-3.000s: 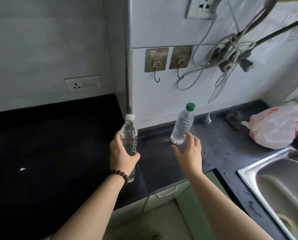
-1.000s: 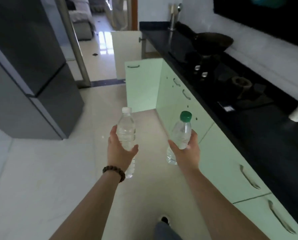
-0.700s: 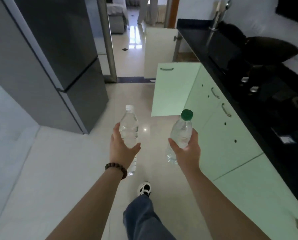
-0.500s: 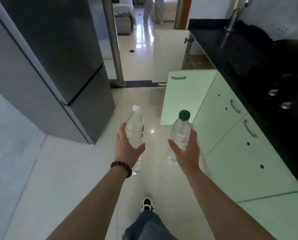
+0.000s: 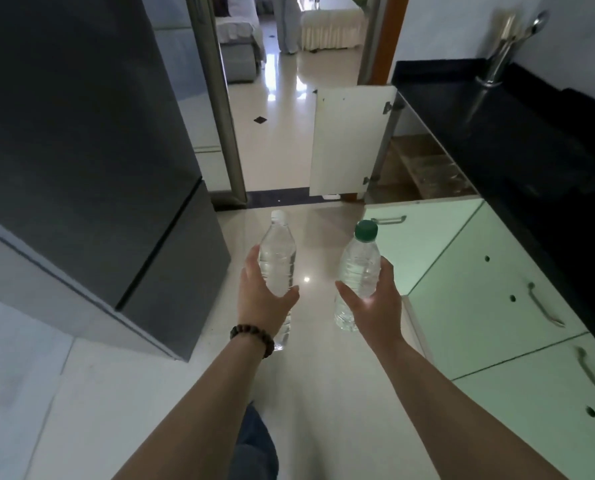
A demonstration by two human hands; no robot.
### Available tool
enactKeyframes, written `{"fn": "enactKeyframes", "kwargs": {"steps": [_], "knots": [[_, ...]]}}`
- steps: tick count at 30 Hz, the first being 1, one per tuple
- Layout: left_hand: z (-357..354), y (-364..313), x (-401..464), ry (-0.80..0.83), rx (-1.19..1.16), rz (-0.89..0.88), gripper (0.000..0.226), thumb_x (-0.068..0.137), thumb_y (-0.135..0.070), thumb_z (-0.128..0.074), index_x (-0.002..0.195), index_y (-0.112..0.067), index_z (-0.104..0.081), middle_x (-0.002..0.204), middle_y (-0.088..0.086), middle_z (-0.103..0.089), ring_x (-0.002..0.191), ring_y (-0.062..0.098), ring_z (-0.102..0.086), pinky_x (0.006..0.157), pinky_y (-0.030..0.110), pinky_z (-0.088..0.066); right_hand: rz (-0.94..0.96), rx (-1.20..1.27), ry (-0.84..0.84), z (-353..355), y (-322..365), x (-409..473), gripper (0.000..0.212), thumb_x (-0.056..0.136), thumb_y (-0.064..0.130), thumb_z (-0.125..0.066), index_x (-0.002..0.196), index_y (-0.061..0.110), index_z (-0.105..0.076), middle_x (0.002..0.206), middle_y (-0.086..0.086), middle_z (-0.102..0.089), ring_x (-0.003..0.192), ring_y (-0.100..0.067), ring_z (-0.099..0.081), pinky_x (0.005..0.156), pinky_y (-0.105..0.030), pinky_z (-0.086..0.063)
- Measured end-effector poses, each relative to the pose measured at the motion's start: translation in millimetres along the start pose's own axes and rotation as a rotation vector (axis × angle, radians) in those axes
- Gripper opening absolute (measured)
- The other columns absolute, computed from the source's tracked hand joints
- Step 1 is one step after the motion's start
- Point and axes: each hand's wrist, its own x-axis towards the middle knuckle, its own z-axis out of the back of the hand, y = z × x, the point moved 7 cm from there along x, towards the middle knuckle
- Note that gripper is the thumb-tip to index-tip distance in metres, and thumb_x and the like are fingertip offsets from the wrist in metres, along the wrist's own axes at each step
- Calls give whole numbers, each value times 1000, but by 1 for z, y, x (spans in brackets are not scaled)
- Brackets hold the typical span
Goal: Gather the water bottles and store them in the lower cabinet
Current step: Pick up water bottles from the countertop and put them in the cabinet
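We carry both bottles, left grip (image 5: 263,299) curled round the white-capped one (image 5: 278,263), right grip (image 5: 375,303) round the green-capped one (image 5: 358,271), storing left; that open cabinet (image 5: 424,168) ahead is probably the target.

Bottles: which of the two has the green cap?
The bottle in the right hand: this green-capped bottle contrasts with the white-capped bottle gripped by the left hand.

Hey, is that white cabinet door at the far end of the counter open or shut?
Open. The white cabinet door stands swung out from the counter, and the wooden shelves inside show.
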Motion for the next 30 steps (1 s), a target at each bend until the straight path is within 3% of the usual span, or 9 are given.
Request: {"fn": "enactKeyframes", "kwargs": {"steps": [4, 7, 10, 13, 17, 19, 26, 28, 30], "knots": [[-14, 0, 98, 38, -38, -50, 92, 66, -23, -83, 141, -29, -29, 126, -8, -46, 113, 15, -49, 89, 29, -45, -67, 1, -80, -48, -1, 71, 70, 72, 37, -80, 127, 17, -43, 109, 4, -57, 91, -14, -59, 79, -25, -54], [-20, 4, 176, 111, -45, -73, 93, 66, -23, -83, 139, -39, -27, 122, -5, -49, 106, 17, -54, 85, 32, -50, -210, 2, -121, -92, -4, 125, 72, 72, 36, -80, 130, 21, -41, 117, 1, -58, 100, -20, -59, 89, -34, -52], [-20, 1, 256, 193, -21, -80, 93, 67, -26, -82, 138, -44, -25, 121, -3, -52, 101, 19, -58, 83, 37, -53, -292, -15, -166, -130, -1, 175, 73, 72, 37, -80, 130, 21, -40, 117, -2, -61, 101, -24, -62, 83, -29, -49], [-26, -11, 322, 267, -10, -99, 94, 68, -23, -82, 140, -43, -24, 123, -4, -51, 100, 16, -57, 76, 29, -50, -335, -22, -229, -154, 6, 217, 72, 72, 38, -80, 129, 21, -40, 119, -2, -60, 101, -23, -62, 80, -28, -48], [-51, -27, 386, 365, 3, -158, 98, 66, -23, -83, 142, -41, -24, 125, -3, -50, 106, 18, -56, 89, 40, -53, -387, -21, -323, -164, 11, 263, 72, 71, 36, -80, 130, 23, -40, 110, 3, -59, 92, -18, -61, 78, -30, -48], [-72, -39, 409, 413, 14, -195, 97, 66, -22, -82, 143, -37, -25, 123, -3, -51, 106, 15, -54, 90, 33, -49, -412, -42, -371, -161, 7, 283, 72, 71, 36, -80, 130, 23, -40, 102, 7, -59, 86, -17, -61, 74, -28, -47], [-173, -75, 469, 616, -3, -288, 89, 67, -15, -83, 137, -38, -34, 108, -17, -54, 89, -11, -55, 65, 1, -41, -545, -14, -554, -142, -38, 348, 72, 73, 36, -79, 132, 23, -39, 102, 9, -56, 87, -14, -58, 78, -30, -48], [-208, -83, 484, 683, 22, -306, 87, 67, -17, -83, 136, -38, -34, 110, -17, -54, 95, -5, -55, 76, 9, -46, -578, -1, -600, -134, -55, 367, 69, 75, 35, -78, 130, 19, -40, 102, 7, -56, 86, -13, -57, 75, -26, -45], [-251, -91, 501, 744, 81, -333, 87, 66, -23, -82, 135, -40, -32, 115, -14, -54, 104, 5, -55, 89, 29, -50, -613, -1, -633, -126, -75, 392, 61, 76, 33, -77, 124, 18, -43, 99, 6, -57, 83, -13, -57, 70, -24, -42]]}}
